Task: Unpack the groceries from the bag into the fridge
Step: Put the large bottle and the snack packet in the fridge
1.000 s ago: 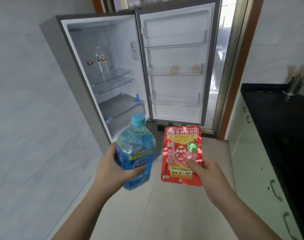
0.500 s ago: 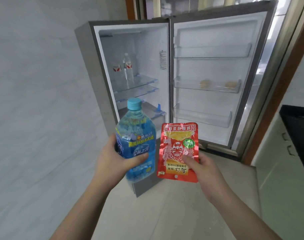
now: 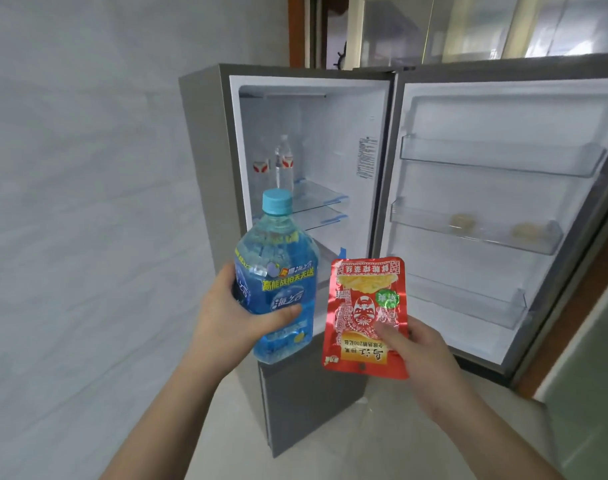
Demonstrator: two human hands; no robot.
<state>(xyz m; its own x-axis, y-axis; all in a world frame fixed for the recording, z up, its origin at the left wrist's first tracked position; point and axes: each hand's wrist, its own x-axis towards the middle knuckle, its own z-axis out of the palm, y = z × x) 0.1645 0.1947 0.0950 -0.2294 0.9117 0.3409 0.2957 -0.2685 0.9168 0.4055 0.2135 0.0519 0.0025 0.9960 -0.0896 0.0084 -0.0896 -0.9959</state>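
Closer now: open grey fridge [image 3: 205,140] fills 12–3 o'clock. Left hand [image 3: 233,317] grips upright blue plastic drink bottle [image 3: 278,285]; right hand [image 3: 413,355] pinches red foil snack pouch [image 3: 364,317], just beside it, both w/ fridge behind.

- There was only one view, from a camera worn on the person's head.
- It looked forward and a bit down, over both arms held out in front.
- It faced the open fridge [image 3: 309,140] and its open door [image 3: 503,202], which stood close.
- The left hand [image 3: 233,317] and right hand [image 3: 416,355] were very near the camera, low in the middle.
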